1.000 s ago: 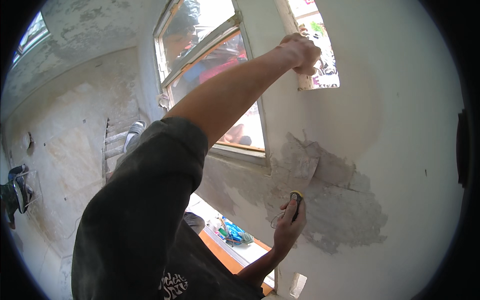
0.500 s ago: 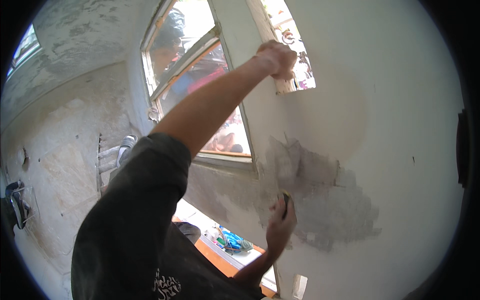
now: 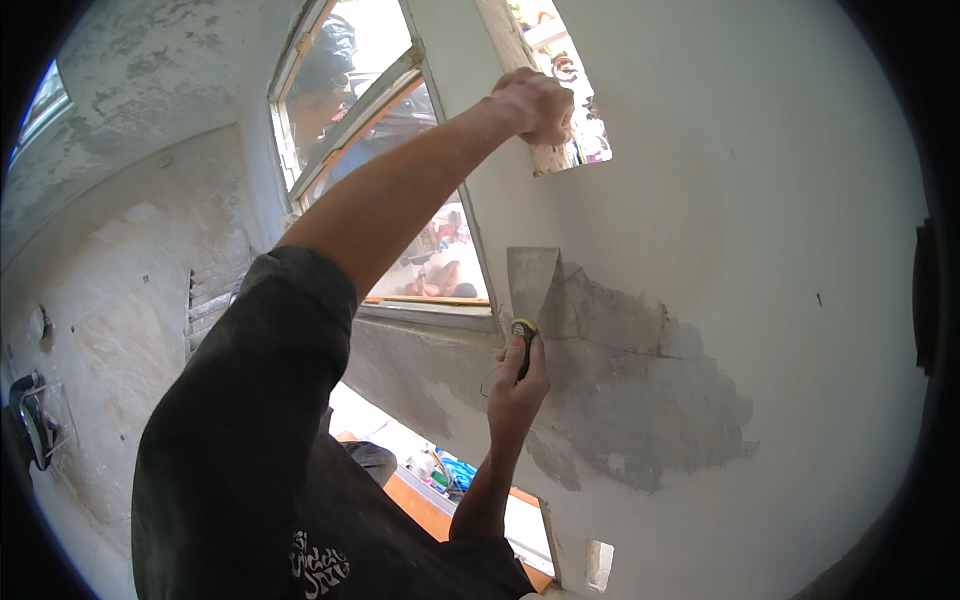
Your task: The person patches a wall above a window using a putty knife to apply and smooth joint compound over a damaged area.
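My right hand [image 3: 517, 385] is closed round the black and yellow handle of a putty knife [image 3: 533, 275]. Its wide, thin blade points up and lies at or close to the wall, beside the window's lower corner. To the right of the blade, a grey patch [image 3: 660, 410] with cracks and ragged edges spreads over the pale wall [image 3: 790, 260]. Higher up, my left arm reaches across the window, and my left hand [image 3: 538, 105] is closed on the wooden edge [image 3: 505, 40] of a narrow wall opening. Part of that grip is hidden behind the hand.
A window [image 3: 430, 250] with a wooden frame stands behind my left arm. Low down is another opening with an orange ledge [image 3: 425, 508] and a blue bundle beyond. A small rectangular hole [image 3: 599, 566] sits in the lower wall. A dark object [image 3: 38, 420] lies at far left.
My right hand has moved up and to the left with the putty knife. The blade now shows clearly near the window corner. My left hand keeps its hold; the whole view has shifted slightly.
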Available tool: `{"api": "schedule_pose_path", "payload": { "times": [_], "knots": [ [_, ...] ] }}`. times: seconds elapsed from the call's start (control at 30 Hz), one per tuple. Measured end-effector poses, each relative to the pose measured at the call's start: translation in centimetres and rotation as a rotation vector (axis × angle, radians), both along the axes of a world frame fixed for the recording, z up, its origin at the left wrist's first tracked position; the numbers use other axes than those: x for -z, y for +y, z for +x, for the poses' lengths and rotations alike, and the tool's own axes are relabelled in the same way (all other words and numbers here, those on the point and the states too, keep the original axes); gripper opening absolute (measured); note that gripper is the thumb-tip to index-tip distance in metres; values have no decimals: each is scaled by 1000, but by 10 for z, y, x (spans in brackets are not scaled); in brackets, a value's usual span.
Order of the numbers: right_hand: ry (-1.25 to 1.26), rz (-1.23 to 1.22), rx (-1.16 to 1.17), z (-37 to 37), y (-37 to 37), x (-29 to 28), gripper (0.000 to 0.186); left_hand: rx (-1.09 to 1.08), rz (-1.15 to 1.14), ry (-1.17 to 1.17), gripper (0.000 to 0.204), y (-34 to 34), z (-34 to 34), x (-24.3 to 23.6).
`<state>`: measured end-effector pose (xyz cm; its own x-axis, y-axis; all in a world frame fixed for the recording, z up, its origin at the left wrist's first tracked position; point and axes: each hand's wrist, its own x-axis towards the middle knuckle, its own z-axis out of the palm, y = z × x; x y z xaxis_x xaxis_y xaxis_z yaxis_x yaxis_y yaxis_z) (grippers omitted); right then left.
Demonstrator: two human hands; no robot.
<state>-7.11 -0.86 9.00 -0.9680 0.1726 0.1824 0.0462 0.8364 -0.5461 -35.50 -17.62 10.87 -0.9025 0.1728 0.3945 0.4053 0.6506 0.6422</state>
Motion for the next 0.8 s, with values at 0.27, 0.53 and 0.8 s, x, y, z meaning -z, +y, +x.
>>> {"api": "schedule_pose_path", "payload": {
  "times": [0.27, 0.53, 0.8],
  "knots": [
    [169, 46, 96, 32, 29, -16, 25, 97, -73, -81, 20, 17, -7, -14],
    [144, 37, 65, 36, 33, -22, 22, 32, -63, -45, 16, 2, 1, -6],
    [183, -31, 116, 35, 38, -10, 23, 38, -49, -51, 21, -3, 3, -8]
  ]
}}
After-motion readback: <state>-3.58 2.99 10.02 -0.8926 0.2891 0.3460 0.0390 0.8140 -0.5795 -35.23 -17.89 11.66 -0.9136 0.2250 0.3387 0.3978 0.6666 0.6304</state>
